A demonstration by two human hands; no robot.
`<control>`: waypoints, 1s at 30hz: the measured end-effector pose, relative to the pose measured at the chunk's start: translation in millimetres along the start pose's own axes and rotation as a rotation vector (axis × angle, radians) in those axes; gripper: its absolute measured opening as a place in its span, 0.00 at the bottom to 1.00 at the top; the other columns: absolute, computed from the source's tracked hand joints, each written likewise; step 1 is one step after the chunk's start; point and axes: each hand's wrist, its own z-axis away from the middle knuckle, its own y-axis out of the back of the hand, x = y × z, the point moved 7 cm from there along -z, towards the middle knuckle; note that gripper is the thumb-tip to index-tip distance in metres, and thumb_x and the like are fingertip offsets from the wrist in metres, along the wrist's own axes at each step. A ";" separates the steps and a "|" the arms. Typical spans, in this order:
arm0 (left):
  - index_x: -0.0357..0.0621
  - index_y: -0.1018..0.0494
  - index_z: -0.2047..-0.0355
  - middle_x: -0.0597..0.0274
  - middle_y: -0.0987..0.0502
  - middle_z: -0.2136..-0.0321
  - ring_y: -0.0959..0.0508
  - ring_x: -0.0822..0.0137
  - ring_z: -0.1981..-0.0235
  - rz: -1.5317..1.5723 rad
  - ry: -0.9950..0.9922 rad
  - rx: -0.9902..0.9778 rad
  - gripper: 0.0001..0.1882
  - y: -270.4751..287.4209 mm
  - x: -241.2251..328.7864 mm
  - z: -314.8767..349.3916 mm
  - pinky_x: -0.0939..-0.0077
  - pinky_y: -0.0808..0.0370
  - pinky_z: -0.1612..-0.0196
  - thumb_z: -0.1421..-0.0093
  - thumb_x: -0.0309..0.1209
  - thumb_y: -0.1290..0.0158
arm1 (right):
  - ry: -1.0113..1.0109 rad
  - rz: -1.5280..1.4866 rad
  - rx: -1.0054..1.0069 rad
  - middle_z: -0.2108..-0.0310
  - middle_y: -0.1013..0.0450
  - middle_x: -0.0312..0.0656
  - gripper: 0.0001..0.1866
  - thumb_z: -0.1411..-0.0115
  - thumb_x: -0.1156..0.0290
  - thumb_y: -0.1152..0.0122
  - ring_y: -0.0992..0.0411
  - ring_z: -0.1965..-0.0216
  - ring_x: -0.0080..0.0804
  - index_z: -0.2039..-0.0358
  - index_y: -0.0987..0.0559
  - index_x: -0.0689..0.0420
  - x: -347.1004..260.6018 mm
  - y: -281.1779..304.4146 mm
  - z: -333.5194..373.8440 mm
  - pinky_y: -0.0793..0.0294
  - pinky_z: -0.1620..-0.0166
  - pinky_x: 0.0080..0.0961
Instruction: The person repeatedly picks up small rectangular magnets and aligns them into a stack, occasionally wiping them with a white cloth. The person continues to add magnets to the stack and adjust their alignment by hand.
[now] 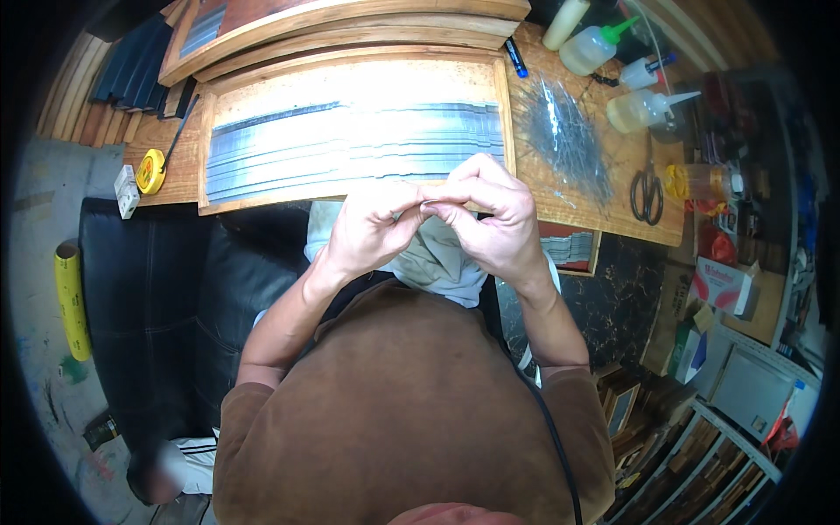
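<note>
My left hand point(374, 229) and my right hand point(495, 215) meet fingertip to fingertip above the near edge of a shallow wooden tray point(206, 166). Both hands are closed in a pinch; whatever lies between the fingers is too small or hidden to make out. Rows of thin grey strips point(271, 162) lie across the tray, and glare washes out its middle. Right of the tray, a loose heap of fine dark slivers point(569, 144) is spread on the wooden table point(547, 197). A pale cloth point(442, 258) rests below my hands.
Scissors point(647, 198) and squeeze bottles point(588, 50) stand at the table's right side, with a blue marker point(516, 57) beside the tray. A yellow tape measure point(151, 171) lies left. More wooden frames point(350, 37) are stacked behind. A black sofa point(149, 306) is at left; a person sits lower left.
</note>
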 end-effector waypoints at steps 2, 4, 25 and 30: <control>0.42 0.16 0.60 0.56 0.23 0.77 0.27 0.67 0.79 0.030 0.047 -0.014 0.09 -1.6 -1.8 -0.1 0.74 0.28 0.72 0.39 0.18 0.40 | -0.037 -0.033 0.015 0.70 0.25 0.38 0.11 0.45 0.83 0.26 0.27 0.70 0.27 0.62 0.10 0.57 0.3 -0.2 0.6 0.28 0.66 0.24; 0.41 0.16 0.61 0.57 0.25 0.78 0.28 0.72 0.79 0.035 0.048 -0.007 0.07 -0.5 1.2 -2.2 0.76 0.29 0.71 0.37 0.19 0.40 | -0.040 -0.031 0.040 0.72 0.26 0.37 0.10 0.45 0.83 0.26 0.28 0.71 0.25 0.63 0.10 0.57 -2.7 -1.2 2.0 0.29 0.67 0.23; 0.39 0.15 0.60 0.63 0.12 0.67 0.15 0.76 0.67 0.770 0.930 -0.305 0.08 -42.1 -77.3 70.0 0.83 0.21 0.68 0.31 0.31 0.39 | -0.889 -0.810 0.143 0.76 0.23 0.29 0.10 0.29 0.68 0.34 0.31 0.80 0.10 0.62 0.13 0.61 110.7 -72.3 95.1 0.33 0.77 0.10; 0.34 0.15 0.57 0.63 0.13 0.66 0.16 0.75 0.65 0.652 0.789 -0.302 0.07 -28.6 -60.3 64.6 0.79 0.20 0.58 0.32 0.25 0.38 | -0.807 -0.674 0.106 0.73 0.23 0.32 0.08 0.33 0.73 0.30 0.30 0.76 0.14 0.58 0.12 0.64 99.7 -71.1 93.5 0.30 0.73 0.14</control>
